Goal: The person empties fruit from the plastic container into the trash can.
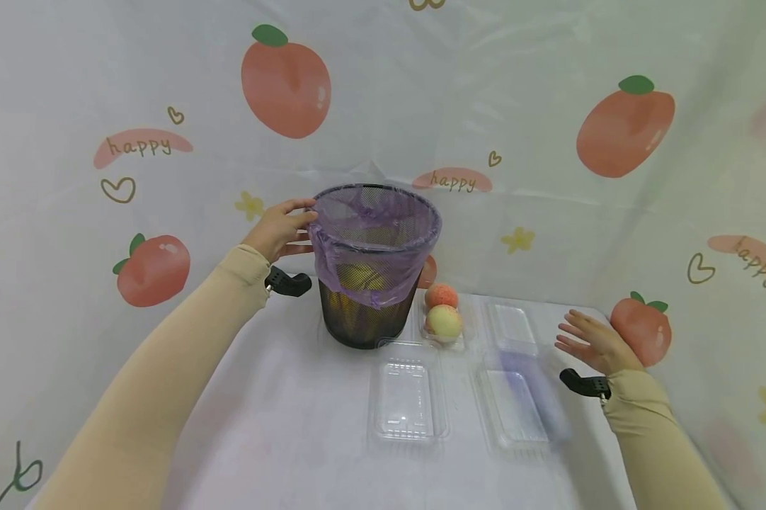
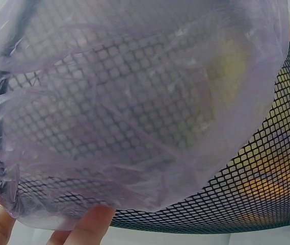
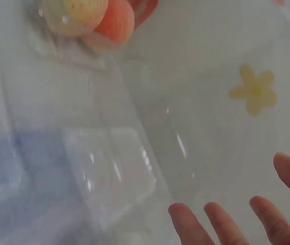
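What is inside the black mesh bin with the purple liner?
The mesh bin is lined with a purple bag folded over its rim. Yellowish shapes show through the mesh low down, but bag and mesh blur them, so they cannot be identified. The left hand touches the rim.

Black mesh bin [image 1: 367, 312], purple-lined, stands upright on the table [image 1: 281, 425].
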Demonstrator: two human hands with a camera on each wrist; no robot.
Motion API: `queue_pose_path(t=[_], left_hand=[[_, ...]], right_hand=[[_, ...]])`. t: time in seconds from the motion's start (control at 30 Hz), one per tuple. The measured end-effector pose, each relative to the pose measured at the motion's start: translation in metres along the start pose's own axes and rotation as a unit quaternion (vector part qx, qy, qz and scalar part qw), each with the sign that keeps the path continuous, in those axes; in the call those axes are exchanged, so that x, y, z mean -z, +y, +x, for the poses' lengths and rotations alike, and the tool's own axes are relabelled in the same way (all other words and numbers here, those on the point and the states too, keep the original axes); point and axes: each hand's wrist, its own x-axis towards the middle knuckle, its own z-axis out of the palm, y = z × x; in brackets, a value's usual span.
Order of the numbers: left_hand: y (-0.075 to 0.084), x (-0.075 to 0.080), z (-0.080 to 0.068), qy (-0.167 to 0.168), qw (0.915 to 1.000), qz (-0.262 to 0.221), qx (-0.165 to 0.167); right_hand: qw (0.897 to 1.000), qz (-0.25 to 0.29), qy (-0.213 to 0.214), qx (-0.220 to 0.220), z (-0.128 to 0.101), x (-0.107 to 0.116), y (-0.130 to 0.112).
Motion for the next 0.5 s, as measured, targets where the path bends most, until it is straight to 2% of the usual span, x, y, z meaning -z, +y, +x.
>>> queue_pose_path(t=[0.1, 0.27, 0.37, 0.5], left_hand=[[0.0, 0.001, 0.0, -0.001, 1.0, 0.004, 0.001], [0.0, 0.001, 0.0, -0.003, 1.0, 0.001, -0.001], [0.0, 0.001, 0.0, -0.004, 1.0, -0.001, -0.002], [-0.001, 0.001, 0.001, -0.005, 1.0, -0.002, -0.003]], right_hand=[[1.0, 0.004, -0.017, 0.02, 0.002, -0.009, -0.002], [0.995, -0.046, -0.057, 0.062, 0.004, -0.038, -0.005], [0.994, -0.057, -0.062, 0.068, 0.008, -0.055, -0.005], [0.995, -0.043, -0.065, 0.07, 0.016, -0.07, -0.001]])
